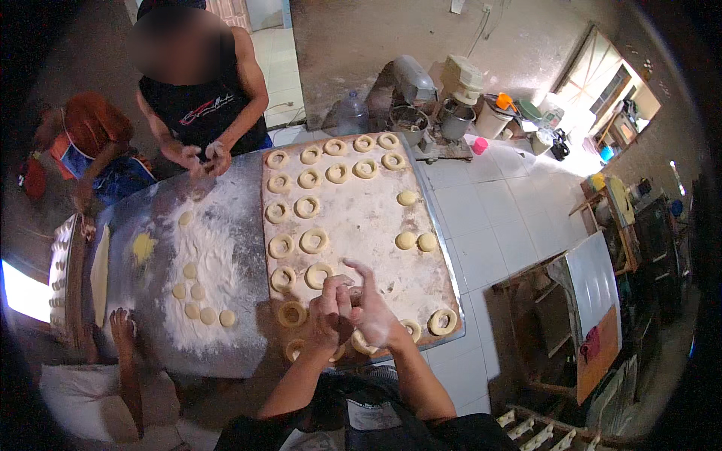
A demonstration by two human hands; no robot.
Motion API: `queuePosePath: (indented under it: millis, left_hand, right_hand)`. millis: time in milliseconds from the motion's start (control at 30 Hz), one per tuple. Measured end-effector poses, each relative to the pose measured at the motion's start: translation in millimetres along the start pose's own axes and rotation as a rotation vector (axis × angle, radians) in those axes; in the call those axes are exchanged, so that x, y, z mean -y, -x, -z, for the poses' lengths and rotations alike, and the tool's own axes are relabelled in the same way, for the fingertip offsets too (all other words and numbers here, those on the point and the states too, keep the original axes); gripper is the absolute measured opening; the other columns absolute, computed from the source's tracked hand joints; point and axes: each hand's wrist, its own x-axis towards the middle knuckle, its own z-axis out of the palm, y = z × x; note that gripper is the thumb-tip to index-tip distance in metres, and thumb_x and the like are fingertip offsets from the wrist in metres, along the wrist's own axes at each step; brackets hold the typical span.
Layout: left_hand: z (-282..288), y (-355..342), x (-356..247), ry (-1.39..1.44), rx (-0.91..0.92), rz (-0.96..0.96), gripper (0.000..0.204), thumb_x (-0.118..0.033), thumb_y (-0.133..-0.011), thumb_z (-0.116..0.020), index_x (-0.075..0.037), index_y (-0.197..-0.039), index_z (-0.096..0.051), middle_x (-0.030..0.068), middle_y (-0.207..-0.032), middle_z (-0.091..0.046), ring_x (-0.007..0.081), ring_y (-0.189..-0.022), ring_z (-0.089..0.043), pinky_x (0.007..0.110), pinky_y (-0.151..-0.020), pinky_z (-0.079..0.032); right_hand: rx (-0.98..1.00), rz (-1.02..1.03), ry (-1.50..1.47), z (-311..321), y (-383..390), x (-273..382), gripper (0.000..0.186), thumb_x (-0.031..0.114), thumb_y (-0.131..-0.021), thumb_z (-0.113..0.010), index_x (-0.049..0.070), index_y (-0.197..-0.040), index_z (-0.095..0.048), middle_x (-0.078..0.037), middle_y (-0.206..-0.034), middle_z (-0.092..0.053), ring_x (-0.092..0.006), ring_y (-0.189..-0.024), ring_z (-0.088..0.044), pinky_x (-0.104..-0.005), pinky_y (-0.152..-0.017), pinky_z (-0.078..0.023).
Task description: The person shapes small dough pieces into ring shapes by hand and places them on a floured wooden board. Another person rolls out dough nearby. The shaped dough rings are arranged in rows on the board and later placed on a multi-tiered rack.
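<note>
My left hand [332,307] and my right hand [370,307] meet over the near part of a floured wooden board [361,218]. The left fingers are curled in. On the right, one finger points up while the others bend toward the left hand. Whatever lies between them is hidden; flour whitens the skin. Ring-shaped pieces of dough [319,275] stand in rows on the board's left and far sides. Another dough ring [442,322] sits at the near right corner, with more partly behind my hands. Three small dough balls [406,240] rest near the right edge.
Left of the board, a metal table [154,301] carries scattered flour [226,263] and several flat dough rounds [197,291]. Across it a co-worker [203,98] handles something small. Another person's hand [122,331] rests at the left. Mixers [414,79] stand by the wall.
</note>
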Motion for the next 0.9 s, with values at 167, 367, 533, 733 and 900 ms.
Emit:
queuePosePath:
  millis: [167,367,533,733,900]
  left_hand:
    - [-24.0,-3.7,-5.2,-0.044,-0.052,0.012,0.024,-0.020,-0.104,-0.040,-0.006,-0.119,-0.051,0.0206,-0.090,-0.069,0.0390,-0.087,-0.070,0.046,-0.073,-0.053]
    - [-37.4,-7.9,0.1,-0.195,-0.049,-0.070,0.018,-0.022,-0.102,-0.044,-0.008,-0.114,-0.046,0.0226,-0.079,-0.066,0.0484,-0.074,-0.064,0.054,-0.061,-0.048]
    - [-41.8,-8.5,1.5,-0.091,-0.084,0.010,0.012,-0.015,-0.102,-0.044,-0.006,-0.110,-0.046,0.0213,-0.080,-0.063,0.0437,-0.074,-0.063,0.050,-0.065,-0.048]
    - [-54.4,-15.6,-5.8,0.059,-0.139,-0.141,0.026,-0.027,-0.104,-0.041,-0.005,-0.118,-0.037,0.0292,-0.090,-0.064,0.0499,-0.090,-0.064,0.057,-0.072,-0.048]
    - [-38.4,-40.1,14.9,-0.523,0.064,0.352,0.064,-0.033,-0.095,-0.059,0.000,-0.143,-0.034,0.0311,-0.135,-0.041,0.0500,-0.130,-0.036,0.058,-0.103,-0.033]
  right_hand:
    - [-0.034,-0.162,0.118,19.3,1.1,-2.6,0.057,0.063,-0.097,-0.044,0.013,-0.125,-0.039,-0.003,-0.075,-0.054,-0.0135,-0.071,-0.053,-0.0260,-0.064,-0.045]
    - [0.068,-0.022,-0.140,33.6,0.0,-6.7,0.073,0.047,-0.096,-0.059,0.012,-0.147,-0.020,-0.014,-0.080,-0.063,-0.0283,-0.080,-0.064,-0.0329,-0.070,-0.049]
    - [-0.039,-0.004,-0.757,52.8,-1.1,-9.2,0.060,0.048,-0.099,-0.051,0.014,-0.144,-0.031,0.003,-0.061,-0.039,-0.0062,-0.057,-0.037,-0.0254,-0.052,-0.031]
    - [-0.012,-0.176,0.119,58.6,-16.7,-32.7,0.083,0.068,-0.097,-0.032,0.009,-0.153,-0.022,-0.006,-0.078,-0.059,-0.0210,-0.074,-0.055,-0.0352,-0.071,-0.046]
    - [-0.307,-0.391,0.924,67.9,-22.8,-44.2,0.083,0.058,-0.093,-0.053,0.006,-0.151,-0.024,-0.021,-0.095,-0.071,-0.0430,-0.101,-0.064,-0.0636,-0.086,-0.039]
